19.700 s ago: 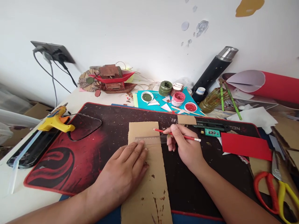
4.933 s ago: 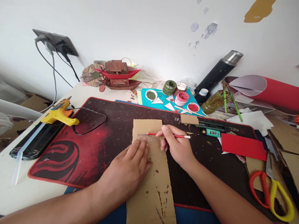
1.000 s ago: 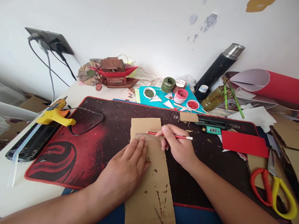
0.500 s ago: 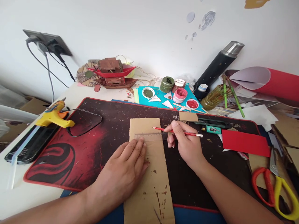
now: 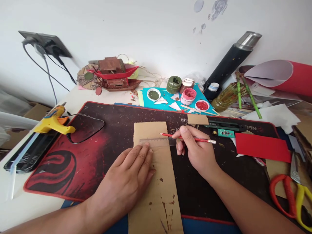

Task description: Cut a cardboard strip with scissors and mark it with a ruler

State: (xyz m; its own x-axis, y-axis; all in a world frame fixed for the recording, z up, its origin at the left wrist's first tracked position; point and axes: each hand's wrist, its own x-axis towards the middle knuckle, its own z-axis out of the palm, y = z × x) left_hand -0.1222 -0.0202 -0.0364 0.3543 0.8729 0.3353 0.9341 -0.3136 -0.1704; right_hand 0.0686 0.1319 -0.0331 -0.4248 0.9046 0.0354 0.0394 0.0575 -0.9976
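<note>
A long strip of brown cardboard (image 5: pixel 162 191) lies lengthwise before me, with dark brown paint marks on its lower part. Across its upper part rests a clear ruler (image 5: pixel 158 142), whose right end runs out past the cardboard edge. My left hand (image 5: pixel 130 175) lies flat on the cardboard, its fingertips touching the ruler's lower edge. In my right hand (image 5: pixel 195 148) is a red pencil (image 5: pixel 168 135), held between thumb and fingers. Its tip points left, just above the ruler; whether it touches the cardboard I cannot tell.
A dark desk mat (image 5: pixel 114 120) lies underneath. To the left is a yellow glue gun (image 5: pixel 55 122); to the right, scissors (image 5: pixel 287 191) and red card (image 5: pixel 263 147). Model boats (image 5: pixel 114 74), paint jars (image 5: pixel 174 85) and a black flask (image 5: pixel 229 63) stand behind.
The camera view has shifted slightly. Both hands, the ruler and the pencil keep nearly the same places on the cardboard.
</note>
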